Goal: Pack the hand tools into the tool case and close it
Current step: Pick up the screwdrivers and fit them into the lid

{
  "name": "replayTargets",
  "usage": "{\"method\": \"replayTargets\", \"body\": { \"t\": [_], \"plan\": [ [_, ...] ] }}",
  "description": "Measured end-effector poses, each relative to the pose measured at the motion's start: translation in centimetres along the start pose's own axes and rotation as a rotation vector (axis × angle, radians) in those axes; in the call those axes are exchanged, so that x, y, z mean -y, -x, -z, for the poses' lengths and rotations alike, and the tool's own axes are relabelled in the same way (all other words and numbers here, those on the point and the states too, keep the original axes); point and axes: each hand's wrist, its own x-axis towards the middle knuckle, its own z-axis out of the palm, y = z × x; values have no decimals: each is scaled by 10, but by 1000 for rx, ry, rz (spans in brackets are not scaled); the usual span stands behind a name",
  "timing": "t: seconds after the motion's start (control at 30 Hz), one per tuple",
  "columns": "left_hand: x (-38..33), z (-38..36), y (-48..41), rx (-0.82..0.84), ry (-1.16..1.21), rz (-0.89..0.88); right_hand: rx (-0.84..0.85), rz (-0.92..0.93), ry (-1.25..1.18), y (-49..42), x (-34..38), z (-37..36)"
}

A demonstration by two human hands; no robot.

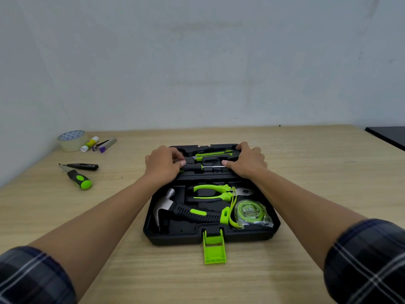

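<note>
While the case (175,239) lies open on the table (306,172), with its lid (219,173) flat on the far side, both hands are set on that lid. A screwdriver (197,167) is laid across it from left to right, its long axis square to the forearms. The black handle points to the left hand (163,164) and the bare shaft to the right hand (248,161). The handle end is pinched between the left thumb and the curled fingers. The right fingers are curled over the lid's far right corner, and the right thumb is pressed at the shaft's tip. The screwdriver is thus spanned by both hands and is judged to be under pressure into its slot; whether it is fully seated cannot be told. Behind it a knife (213,153) is seen. The near half is filled by a hammer (188,212), pliers (210,193) and a tape (249,212), and the latch (214,249) hangs open at the front.

Two tools are not yet packed: a loose driver (80,179) and a dark tester (84,166), both on the table well to the left of the case. As they lie nearer the left hand, that hand is judged the one to be sent. The loose driver is laid slantwise, green handle toward the person and tip away to the left, so the handle would be met first. The tester lies just beyond it, almost crosswise.
</note>
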Motion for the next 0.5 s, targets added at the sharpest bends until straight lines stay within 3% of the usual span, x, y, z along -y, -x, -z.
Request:
{"method": "replayTargets", "body": {
  "t": [0.2,0.37,0.5],
  "plan": [
    [34,28,15,-22,-45,148,-57,50,227,8,21,6],
    [68,61,27,-60,-36,215,-170,272,252,33,83,0],
    [100,94,35,-113,-89,285,-109,459,208,57,147,-20]
  ]
}}
